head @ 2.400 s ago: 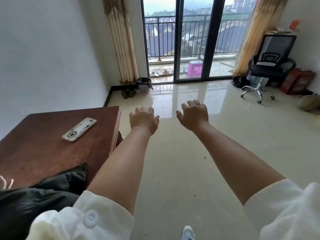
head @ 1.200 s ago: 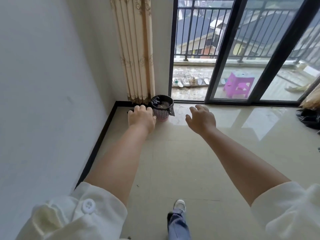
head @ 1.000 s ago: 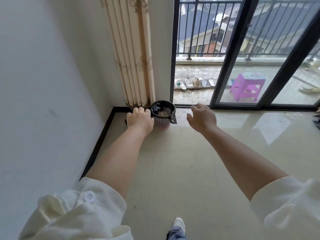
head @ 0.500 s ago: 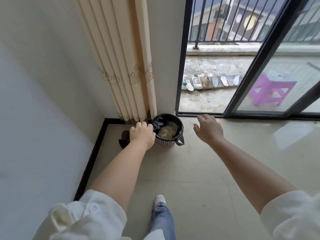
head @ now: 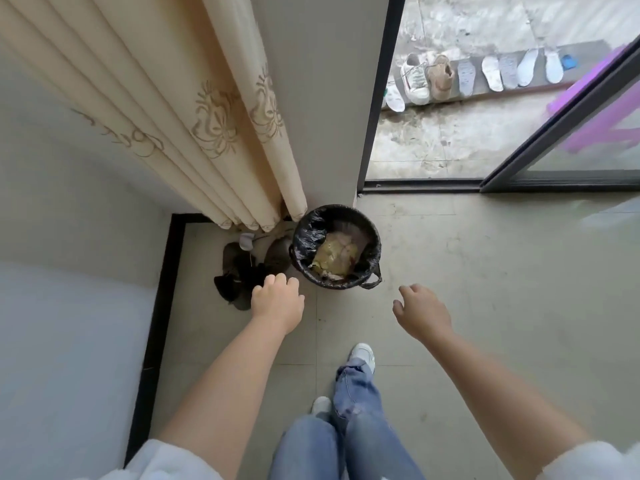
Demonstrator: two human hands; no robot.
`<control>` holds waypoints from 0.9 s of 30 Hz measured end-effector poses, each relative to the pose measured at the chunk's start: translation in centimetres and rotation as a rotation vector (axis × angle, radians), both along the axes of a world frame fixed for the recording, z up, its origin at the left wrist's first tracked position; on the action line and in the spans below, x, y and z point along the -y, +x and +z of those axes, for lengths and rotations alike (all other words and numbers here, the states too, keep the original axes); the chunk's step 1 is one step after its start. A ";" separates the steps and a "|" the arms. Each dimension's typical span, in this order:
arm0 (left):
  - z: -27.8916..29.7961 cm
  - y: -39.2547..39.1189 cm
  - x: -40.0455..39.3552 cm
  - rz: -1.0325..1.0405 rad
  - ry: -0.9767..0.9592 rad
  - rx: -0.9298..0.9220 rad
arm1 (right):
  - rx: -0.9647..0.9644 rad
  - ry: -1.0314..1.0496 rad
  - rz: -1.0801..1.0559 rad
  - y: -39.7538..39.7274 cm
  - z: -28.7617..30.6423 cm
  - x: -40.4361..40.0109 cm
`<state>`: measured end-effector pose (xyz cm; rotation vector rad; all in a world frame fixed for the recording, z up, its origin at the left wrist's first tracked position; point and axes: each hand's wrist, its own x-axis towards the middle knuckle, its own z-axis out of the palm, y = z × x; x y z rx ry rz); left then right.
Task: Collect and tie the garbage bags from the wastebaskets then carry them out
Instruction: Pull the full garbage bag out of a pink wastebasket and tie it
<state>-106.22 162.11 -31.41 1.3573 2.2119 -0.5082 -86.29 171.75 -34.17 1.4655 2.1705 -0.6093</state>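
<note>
Left hand (head: 277,303) out in front, fingers loose, holding nothing, just short of the wastebasket (head: 335,282). Right hand (head: 422,311) out on the other side, fingers spread a little, also holding nothing. Both hands apart from the basket, not touching it.

Small round wastebasket on the floor (head: 485,289), tucked in the corner against the wall by the door frame. Black garbage bag (head: 308,233) folded over its rim, yellowish trash (head: 335,258) inside.

Dark shoes (head: 239,271) on the floor just left of the basket, under the cream curtain (head: 194,126). Blue jeans (head: 356,420) and white sneaker (head: 362,353) below. Shoes and insoles (head: 467,76) lined up outside on the balcony.
</note>
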 end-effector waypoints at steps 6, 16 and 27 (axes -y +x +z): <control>-10.4 -3.0 -4.8 0.037 -0.080 0.076 | 0.052 -0.125 0.011 -3.8 -9.9 -3.4; -30.4 -6.2 -6.8 -0.198 -0.089 0.133 | 0.064 -0.102 0.065 -7.9 -28.7 -3.9; -41.8 -8.6 -11.5 -0.566 -0.003 0.423 | -0.464 -0.121 0.598 -8.4 -38.4 -9.4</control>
